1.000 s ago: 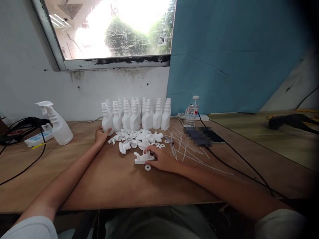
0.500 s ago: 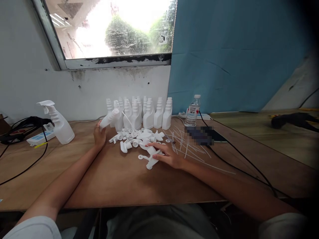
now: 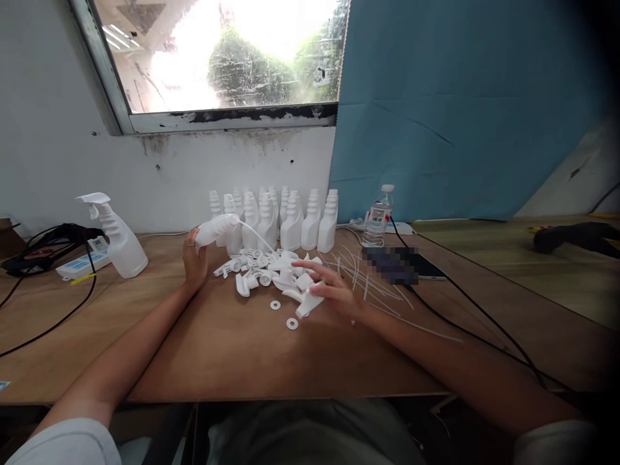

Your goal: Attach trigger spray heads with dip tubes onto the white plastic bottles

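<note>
The left hand [image 3: 194, 261] grips a white bottle [image 3: 216, 230] tipped on its side, neck pointing right, just left of the parts pile [image 3: 264, 271]. The right hand [image 3: 334, 294] pinches a trigger head [image 3: 309, 302] at the pile's near-right edge, lower than the bottle's mouth.

No legible txt; water bottle [image 3: 378, 221] label prob. too small/blurred.

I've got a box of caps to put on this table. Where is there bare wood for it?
Bare wood lies along the near table edge, between the two forearms, and between the finished spray bottle and the left hand. It is crowded around the pile of trigger parts, the bottle row and the tubes.
</note>
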`<control>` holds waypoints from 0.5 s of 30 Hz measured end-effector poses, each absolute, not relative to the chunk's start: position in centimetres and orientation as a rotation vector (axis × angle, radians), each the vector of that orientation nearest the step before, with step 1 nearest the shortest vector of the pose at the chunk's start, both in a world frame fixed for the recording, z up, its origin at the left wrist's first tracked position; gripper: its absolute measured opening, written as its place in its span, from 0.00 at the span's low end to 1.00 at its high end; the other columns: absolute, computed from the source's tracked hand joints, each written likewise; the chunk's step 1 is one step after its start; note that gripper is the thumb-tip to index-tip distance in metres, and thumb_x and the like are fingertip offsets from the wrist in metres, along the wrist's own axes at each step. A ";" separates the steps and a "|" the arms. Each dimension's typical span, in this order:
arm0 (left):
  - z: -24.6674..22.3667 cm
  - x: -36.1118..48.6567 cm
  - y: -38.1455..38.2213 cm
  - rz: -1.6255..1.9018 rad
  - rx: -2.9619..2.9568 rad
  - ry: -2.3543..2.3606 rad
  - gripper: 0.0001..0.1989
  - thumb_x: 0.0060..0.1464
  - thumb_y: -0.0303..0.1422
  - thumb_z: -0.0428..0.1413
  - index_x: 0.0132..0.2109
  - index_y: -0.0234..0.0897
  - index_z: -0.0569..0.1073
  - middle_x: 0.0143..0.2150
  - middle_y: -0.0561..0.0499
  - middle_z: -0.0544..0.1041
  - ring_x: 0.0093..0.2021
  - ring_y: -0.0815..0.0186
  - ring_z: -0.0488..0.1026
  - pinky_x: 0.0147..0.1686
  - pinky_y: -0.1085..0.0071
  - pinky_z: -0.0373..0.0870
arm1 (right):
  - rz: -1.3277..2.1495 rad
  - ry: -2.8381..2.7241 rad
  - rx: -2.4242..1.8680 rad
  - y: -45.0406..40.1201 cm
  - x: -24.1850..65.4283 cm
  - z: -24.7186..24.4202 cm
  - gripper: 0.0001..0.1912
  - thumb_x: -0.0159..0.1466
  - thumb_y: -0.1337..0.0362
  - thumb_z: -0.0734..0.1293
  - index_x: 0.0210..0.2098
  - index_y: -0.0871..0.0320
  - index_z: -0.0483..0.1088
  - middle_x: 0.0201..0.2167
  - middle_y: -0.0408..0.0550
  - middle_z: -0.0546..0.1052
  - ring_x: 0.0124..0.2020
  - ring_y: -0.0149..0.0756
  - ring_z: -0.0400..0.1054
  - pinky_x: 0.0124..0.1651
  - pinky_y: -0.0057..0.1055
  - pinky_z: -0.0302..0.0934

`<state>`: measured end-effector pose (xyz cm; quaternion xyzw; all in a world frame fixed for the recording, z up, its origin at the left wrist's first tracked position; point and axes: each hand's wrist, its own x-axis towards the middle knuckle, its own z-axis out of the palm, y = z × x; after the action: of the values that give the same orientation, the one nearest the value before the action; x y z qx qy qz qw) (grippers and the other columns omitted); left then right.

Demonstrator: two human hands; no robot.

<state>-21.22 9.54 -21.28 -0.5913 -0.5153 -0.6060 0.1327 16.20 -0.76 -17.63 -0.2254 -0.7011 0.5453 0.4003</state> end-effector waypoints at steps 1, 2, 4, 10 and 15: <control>-21.2 -21.4 9.4 -1.747 -1.720 -1.482 0.21 0.63 0.30 0.48 0.62 0.35 0.62 0.63 0.42 0.65 0.64 0.58 0.60 0.64 0.62 0.55 | 1.424 -1.699 -0.542 -0.7 16.4 -17.1 0.32 0.55 0.58 0.67 0.59 0.58 0.62 0.31 0.45 0.72 0.29 0.32 0.63 0.31 0.27 0.54; -21.1 -21.6 9.3 -1.733 -1.731 -1.470 0.21 0.63 0.31 0.48 0.62 0.34 0.62 0.63 0.42 0.65 0.64 0.58 0.60 0.65 0.60 0.54 | 1.461 -1.627 -0.521 -0.7 16.7 -16.5 0.31 0.55 0.58 0.66 0.57 0.58 0.63 0.29 0.45 0.71 0.27 0.31 0.63 0.29 0.27 0.53; -20.9 -22.1 9.2 -1.695 -1.757 -1.445 0.21 0.65 0.32 0.46 0.62 0.32 0.61 0.63 0.43 0.64 0.65 0.57 0.58 0.65 0.58 0.53 | 1.522 -1.493 -0.478 -0.5 17.3 -15.5 0.26 0.54 0.57 0.65 0.51 0.58 0.66 0.25 0.44 0.70 0.22 0.30 0.60 0.25 0.27 0.50; -19.9 -22.7 8.5 -1.490 -1.785 -1.387 0.21 0.64 0.33 0.46 0.63 0.37 0.61 0.63 0.41 0.63 0.65 0.57 0.57 0.65 0.56 0.51 | 1.670 -1.306 -0.413 0.5 19.0 -14.6 0.20 0.56 0.50 0.61 0.43 0.55 0.66 0.15 0.36 0.60 0.11 0.24 0.43 0.23 0.30 0.50; -18.9 -23.4 8.2 -1.383 -1.799 -1.312 0.22 0.64 0.34 0.45 0.64 0.37 0.61 0.64 0.40 0.62 0.66 0.55 0.55 0.65 0.54 0.49 | 1.660 -1.214 -0.473 0.9 19.5 -14.3 0.22 0.59 0.45 0.57 0.38 0.55 0.67 0.13 0.34 0.52 0.11 0.23 0.36 0.23 0.29 0.48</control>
<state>-23.40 8.23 -18.93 -0.6632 -0.4838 -0.5099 0.2571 19.47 0.93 -14.30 -0.1949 -0.5005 0.6843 0.4932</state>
